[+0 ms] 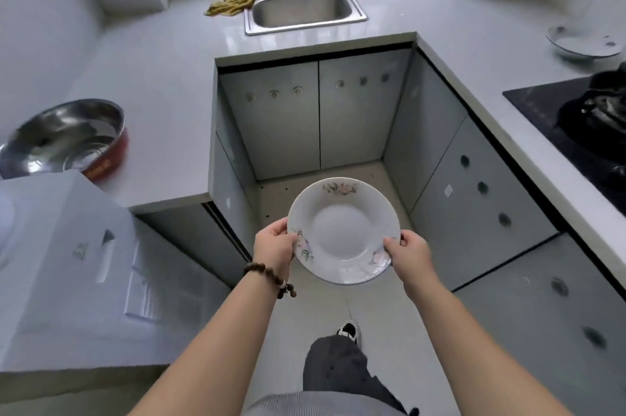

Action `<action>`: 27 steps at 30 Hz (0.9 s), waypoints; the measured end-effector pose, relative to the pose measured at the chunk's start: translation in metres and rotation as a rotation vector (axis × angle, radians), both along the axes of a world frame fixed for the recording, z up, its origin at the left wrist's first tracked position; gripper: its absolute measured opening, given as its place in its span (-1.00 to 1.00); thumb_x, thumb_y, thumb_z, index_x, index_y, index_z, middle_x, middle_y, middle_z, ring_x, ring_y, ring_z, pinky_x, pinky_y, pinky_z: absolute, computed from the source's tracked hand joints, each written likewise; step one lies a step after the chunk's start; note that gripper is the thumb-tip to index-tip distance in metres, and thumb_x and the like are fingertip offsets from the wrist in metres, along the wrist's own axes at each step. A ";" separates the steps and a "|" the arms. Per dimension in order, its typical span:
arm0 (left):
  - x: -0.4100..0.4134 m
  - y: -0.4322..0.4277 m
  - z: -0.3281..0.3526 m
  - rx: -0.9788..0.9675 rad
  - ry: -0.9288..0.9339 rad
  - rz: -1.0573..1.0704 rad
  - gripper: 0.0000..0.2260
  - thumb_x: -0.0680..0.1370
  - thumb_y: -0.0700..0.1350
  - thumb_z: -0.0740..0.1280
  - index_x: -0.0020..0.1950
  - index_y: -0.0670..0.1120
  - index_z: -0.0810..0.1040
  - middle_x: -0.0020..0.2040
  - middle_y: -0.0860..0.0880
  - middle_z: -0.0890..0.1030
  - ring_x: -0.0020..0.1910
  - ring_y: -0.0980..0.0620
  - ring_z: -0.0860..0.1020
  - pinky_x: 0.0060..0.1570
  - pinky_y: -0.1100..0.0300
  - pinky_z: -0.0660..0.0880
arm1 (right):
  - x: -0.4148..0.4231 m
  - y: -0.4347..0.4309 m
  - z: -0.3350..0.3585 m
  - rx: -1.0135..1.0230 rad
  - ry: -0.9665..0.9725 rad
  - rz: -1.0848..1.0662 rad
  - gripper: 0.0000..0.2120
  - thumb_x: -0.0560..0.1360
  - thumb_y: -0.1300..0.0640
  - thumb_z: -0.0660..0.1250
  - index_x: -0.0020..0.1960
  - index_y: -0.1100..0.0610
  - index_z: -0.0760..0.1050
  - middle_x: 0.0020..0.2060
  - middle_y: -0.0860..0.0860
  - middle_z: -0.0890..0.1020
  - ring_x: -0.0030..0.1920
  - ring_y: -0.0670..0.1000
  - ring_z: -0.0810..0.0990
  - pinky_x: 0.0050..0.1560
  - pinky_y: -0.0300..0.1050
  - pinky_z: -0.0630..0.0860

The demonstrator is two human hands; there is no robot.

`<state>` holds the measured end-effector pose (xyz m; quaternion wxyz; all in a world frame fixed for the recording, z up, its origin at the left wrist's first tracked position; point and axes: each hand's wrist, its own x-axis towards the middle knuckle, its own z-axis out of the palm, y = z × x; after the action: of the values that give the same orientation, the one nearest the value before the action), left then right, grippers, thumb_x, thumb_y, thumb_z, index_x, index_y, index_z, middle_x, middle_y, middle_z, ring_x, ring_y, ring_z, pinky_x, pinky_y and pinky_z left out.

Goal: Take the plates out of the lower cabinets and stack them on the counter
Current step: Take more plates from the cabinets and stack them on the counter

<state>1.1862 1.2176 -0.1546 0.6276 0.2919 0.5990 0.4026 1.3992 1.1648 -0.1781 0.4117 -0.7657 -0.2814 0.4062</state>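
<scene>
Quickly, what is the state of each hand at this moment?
Left hand: holding the plate by its left rim, fingers curled.
Right hand: holding the same plate by its right rim.

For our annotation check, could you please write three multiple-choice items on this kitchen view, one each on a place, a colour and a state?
1. Where does the yellow cloth lie relative to the sink? A inside it; B on the counter left of it; C on the floor.
2. What colour is the steel bowl's outer wall? A red; B blue; C green.
3. How is the flowered plate held? A lying on the counter; B by one grip only; C by left grip and right grip at opposite edges.
Answers: B, it lies by the sink's left corner; A, red shows below the rim; C, a grip pinches each side.
</scene>
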 end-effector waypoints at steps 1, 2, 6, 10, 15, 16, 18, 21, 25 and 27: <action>0.009 0.020 0.002 0.001 0.014 -0.016 -0.58 0.42 -0.53 0.13 0.07 -0.19 0.61 -0.15 -0.13 0.71 -0.20 -0.09 0.66 -0.18 0.09 0.63 | 0.008 0.018 0.003 0.001 0.001 -0.009 -0.69 0.44 0.25 0.28 -0.39 0.11 0.23 -0.47 -0.01 0.28 -0.39 0.03 0.22 -0.37 -0.13 0.15; 0.018 0.041 0.005 0.003 0.033 -0.031 -0.59 0.42 -0.52 0.14 0.05 -0.17 0.62 -0.20 -0.09 0.71 -0.24 -0.05 0.67 -0.21 0.11 0.62 | 0.018 0.035 0.006 0.002 0.006 -0.020 -0.69 0.44 0.25 0.28 -0.39 0.11 0.22 -0.47 -0.01 0.27 -0.39 0.03 0.21 -0.37 -0.13 0.14; 0.056 0.108 0.023 0.017 0.034 -0.078 -0.59 0.44 -0.51 0.15 -0.07 -0.08 0.64 -0.27 -0.02 0.72 -0.32 0.05 0.68 -0.32 0.22 0.61 | 0.054 0.095 0.024 0.035 0.023 -0.064 -0.77 0.44 0.25 0.29 -0.34 0.15 0.30 -0.45 0.00 0.30 -0.38 0.02 0.24 -0.36 -0.12 0.16; 0.088 0.159 0.038 0.023 0.001 -0.113 -0.61 0.45 -0.52 0.15 -0.04 -0.11 0.63 -0.26 -0.02 0.72 -0.32 0.05 0.68 -0.36 0.25 0.59 | 0.083 0.139 0.034 0.061 0.055 -0.117 -0.78 0.45 0.28 0.29 -0.33 0.18 0.33 -0.45 0.01 0.32 -0.38 0.02 0.25 -0.34 -0.13 0.18; 0.121 0.227 0.042 0.005 -0.009 -0.172 -0.64 0.46 -0.51 0.17 -0.01 -0.14 0.61 -0.26 -0.01 0.71 -0.33 0.07 0.67 -0.38 0.26 0.57 | 0.111 0.190 0.037 0.041 0.059 -0.173 -0.70 0.45 0.27 0.28 -0.38 0.12 0.23 -0.46 -0.01 0.25 -0.37 0.03 0.20 -0.34 -0.11 0.12; 0.126 0.242 0.042 0.003 -0.006 -0.196 -0.64 0.46 -0.51 0.18 -0.02 -0.12 0.61 -0.26 0.00 0.72 -0.32 0.07 0.68 -0.37 0.27 0.57 | 0.116 0.201 0.036 0.038 0.062 -0.186 -0.72 0.46 0.26 0.28 -0.36 0.14 0.26 -0.45 0.00 0.25 -0.36 0.03 0.20 -0.33 -0.11 0.12; 0.139 0.276 0.036 0.003 -0.007 -0.248 -0.64 0.47 -0.49 0.18 -0.06 -0.08 0.62 -0.26 0.01 0.72 -0.30 0.07 0.68 -0.35 0.28 0.58 | 0.128 0.229 0.032 0.038 0.073 -0.231 -0.78 0.46 0.26 0.29 -0.32 0.18 0.32 -0.43 0.04 0.27 -0.33 0.03 0.23 -0.31 -0.11 0.14; 0.155 0.323 0.031 -0.001 -0.019 -0.294 -0.64 0.50 -0.48 0.18 -0.08 -0.06 0.61 -0.28 0.03 0.72 -0.31 0.09 0.68 -0.35 0.28 0.58 | 0.140 0.269 0.028 0.046 0.085 -0.282 -0.85 0.44 0.29 0.28 -0.28 0.26 0.38 -0.36 0.10 0.31 -0.29 0.04 0.26 -0.24 -0.11 0.18; 0.182 0.407 0.031 0.003 -0.063 -0.395 -0.63 0.46 -0.50 0.20 -0.07 -0.08 0.63 -0.23 0.00 0.73 -0.25 0.05 0.68 -0.28 0.24 0.60 | 0.161 0.340 0.023 0.050 0.086 -0.387 -0.85 0.43 0.31 0.28 -0.29 0.24 0.37 -0.41 0.07 0.31 -0.32 0.03 0.26 -0.29 -0.12 0.16; 0.195 0.446 0.038 0.009 -0.089 -0.453 -0.63 0.45 -0.51 0.22 -0.05 -0.10 0.64 -0.19 -0.04 0.73 -0.20 0.01 0.69 -0.23 0.21 0.60 | 0.173 0.372 0.024 0.058 0.086 -0.439 -0.77 0.43 0.30 0.30 -0.35 0.18 0.34 -0.48 0.00 0.32 -0.38 0.02 0.27 -0.35 -0.14 0.16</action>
<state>1.3817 1.6641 -0.1165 0.7264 0.4038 0.4880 0.2666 1.5725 1.5370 -0.1538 0.5236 -0.7784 -0.1019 0.3309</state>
